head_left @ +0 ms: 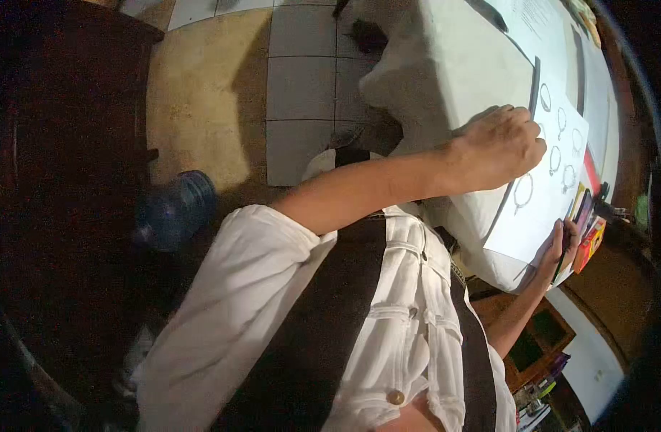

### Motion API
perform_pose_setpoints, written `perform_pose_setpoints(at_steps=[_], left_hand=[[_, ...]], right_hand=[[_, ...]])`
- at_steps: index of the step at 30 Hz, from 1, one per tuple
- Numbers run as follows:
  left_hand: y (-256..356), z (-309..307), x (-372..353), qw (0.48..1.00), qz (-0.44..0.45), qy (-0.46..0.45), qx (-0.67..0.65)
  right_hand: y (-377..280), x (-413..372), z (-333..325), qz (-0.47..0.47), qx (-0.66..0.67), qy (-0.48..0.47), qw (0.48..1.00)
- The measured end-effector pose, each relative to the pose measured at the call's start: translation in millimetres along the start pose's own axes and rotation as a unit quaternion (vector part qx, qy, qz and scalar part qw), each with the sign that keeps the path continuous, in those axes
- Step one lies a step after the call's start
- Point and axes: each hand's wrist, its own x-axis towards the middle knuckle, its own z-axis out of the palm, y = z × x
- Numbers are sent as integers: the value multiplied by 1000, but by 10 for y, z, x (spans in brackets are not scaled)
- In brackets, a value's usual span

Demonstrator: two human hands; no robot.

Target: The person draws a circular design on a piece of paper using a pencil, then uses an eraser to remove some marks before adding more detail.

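Observation:
A white sheet of paper [514, 227] bearing several pencil-drawn ovals lies on a table with a white cloth. My left hand [499, 144] rests on the sheet's left part, its fingers curled closed; whatever they may hold is hidden beneath them. Down at the sheet's lower right corner, my right hand [555, 248] is closed around a thin dark pencil [558, 271], which points down past the table edge. One drawn oval [523, 191] shows just below my left hand, and others run along the right side of the sheet.
Another printed sheet [532, 29] lies higher on the cloth [481, 65]. A red and yellow box [591, 245] stands beside my right hand. A blue water jug [175, 212] is on the floor at left, near dark furniture [64, 144]. A wooden cabinet [560, 331] stands lower right.

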Motion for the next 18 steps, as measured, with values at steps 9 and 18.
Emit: perform_pose_setpoints(at_steps=[9,18], left_hand=[[-13,-28,-138,999,-5,35,-10],[-21,76,-161,997,-11,60,-40]], right_hand=[[-14,-77,98,-17,-72,-18,997],[-9,-48,81,25,-20,-32,999]])
